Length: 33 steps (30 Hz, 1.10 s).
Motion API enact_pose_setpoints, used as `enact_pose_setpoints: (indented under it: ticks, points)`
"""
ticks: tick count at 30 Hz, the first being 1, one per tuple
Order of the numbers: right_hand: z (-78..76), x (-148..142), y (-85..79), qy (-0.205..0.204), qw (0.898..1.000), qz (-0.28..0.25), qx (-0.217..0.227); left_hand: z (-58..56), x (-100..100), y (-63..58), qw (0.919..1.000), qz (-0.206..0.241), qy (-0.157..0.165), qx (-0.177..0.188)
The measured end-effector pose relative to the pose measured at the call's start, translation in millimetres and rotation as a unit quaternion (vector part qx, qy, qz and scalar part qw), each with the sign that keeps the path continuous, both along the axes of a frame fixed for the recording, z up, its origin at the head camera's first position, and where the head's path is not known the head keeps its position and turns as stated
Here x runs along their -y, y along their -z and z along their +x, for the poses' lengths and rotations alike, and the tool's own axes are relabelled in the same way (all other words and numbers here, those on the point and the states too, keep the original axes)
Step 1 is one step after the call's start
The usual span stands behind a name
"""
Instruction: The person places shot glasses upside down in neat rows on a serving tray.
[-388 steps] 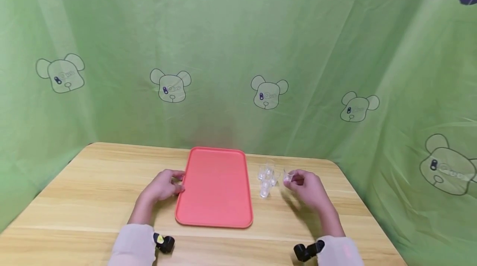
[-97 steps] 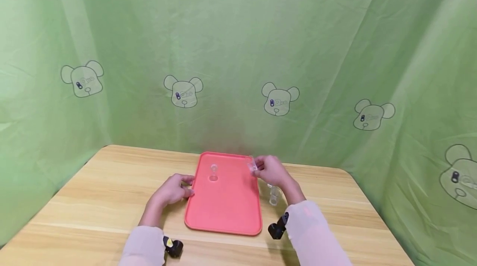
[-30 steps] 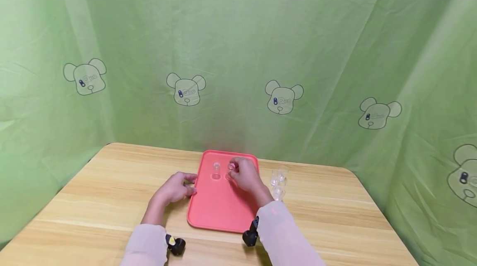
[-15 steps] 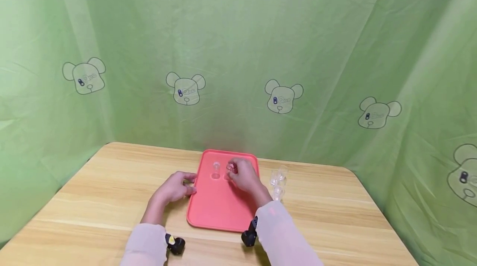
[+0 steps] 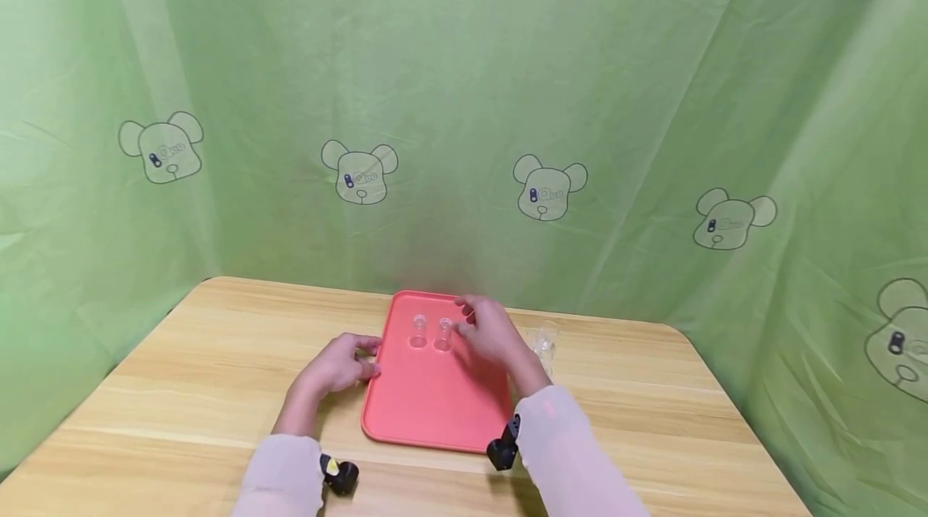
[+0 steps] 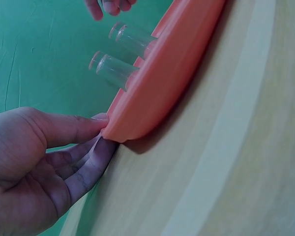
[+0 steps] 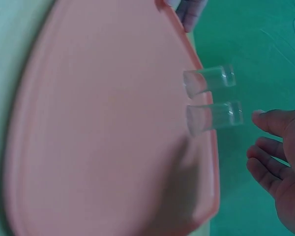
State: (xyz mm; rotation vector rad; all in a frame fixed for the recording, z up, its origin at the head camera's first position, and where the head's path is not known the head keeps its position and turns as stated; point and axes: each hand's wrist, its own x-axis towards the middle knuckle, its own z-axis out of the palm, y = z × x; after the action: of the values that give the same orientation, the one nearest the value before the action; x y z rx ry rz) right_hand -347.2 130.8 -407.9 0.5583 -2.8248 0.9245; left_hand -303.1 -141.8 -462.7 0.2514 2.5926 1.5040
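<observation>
Two small clear cups stand side by side, wide end down, on the far part of a red tray (image 5: 435, 404). In the head view the left cup (image 5: 419, 332) is nearer my left hand, the right cup (image 5: 444, 335) nearer my right. My left hand (image 5: 341, 364) pinches the tray's left rim between thumb and fingers, as the left wrist view shows. Over the tray's far right side hovers my right hand (image 5: 493, 332), its fingers relaxed and holding nothing. A gap shows between it and the right cup (image 7: 215, 118) in the right wrist view.
Several more clear cups (image 5: 544, 340) are grouped on the wooden table (image 5: 638, 396) right of the tray, partly hidden by my right hand and wrist. A green cloth (image 5: 449, 235) with bear outlines hangs behind the table and along its sides.
Since half a second ago my right hand has let go of the right cup and drawn back to the right. That cup stays on the tray. My left hand keeps its place.
</observation>
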Motion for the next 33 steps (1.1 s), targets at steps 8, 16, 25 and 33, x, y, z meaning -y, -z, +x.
enact_pose_setpoints:
  ticks: [8,16,25,33]
  points:
    - [3.6,-17.2,-15.8,0.000,0.999,0.010,-0.030,-0.8,1.2,1.2,1.0000,0.000,0.001,-0.003]
    - [9.5,-40.9,-22.3,-0.014,0.998,0.009,-0.055,1.6,0.8,-1.3,1.0000,-0.006,-0.001,-0.003]
    - [21.9,-73.2,-31.5,-0.032,0.996,0.037,-0.079,1.0,0.1,-0.4,1.0000,-0.003,0.001,-0.005]
    - [34.9,-105.3,-37.3,-0.038,0.992,0.074,-0.098,0.6,-0.6,0.3,1.0000,-0.004,0.003,-0.004]
